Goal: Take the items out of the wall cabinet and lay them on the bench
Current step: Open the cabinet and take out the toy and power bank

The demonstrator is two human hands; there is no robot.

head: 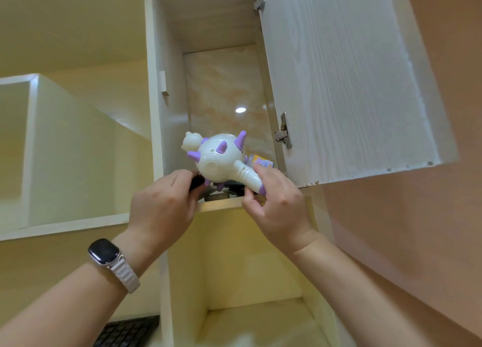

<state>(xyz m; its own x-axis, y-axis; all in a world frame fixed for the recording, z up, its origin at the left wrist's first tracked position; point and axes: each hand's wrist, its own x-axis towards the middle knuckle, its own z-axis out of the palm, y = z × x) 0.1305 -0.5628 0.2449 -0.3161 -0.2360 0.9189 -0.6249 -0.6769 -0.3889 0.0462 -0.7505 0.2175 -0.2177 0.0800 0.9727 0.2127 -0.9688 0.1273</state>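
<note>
Right hand (276, 203) pinches the toy (221, 156) by its handle at the shelf (224, 203) front edge; my left hand (164, 205) closes on something dark. Hollow plastic, I judge: light, stiff, spiky, so the handle suits.

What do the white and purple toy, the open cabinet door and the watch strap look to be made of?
Toy: looks like moulded plastic, smooth and slightly glossy, with soft highlights on its round body.
Cabinet door: probably laminated board, since a pale printed wood grain runs along it and its lower edge is chipped.
Watch strap: ribbed and matte white, perhaps woven fabric or silicone; hard to tell.
</note>
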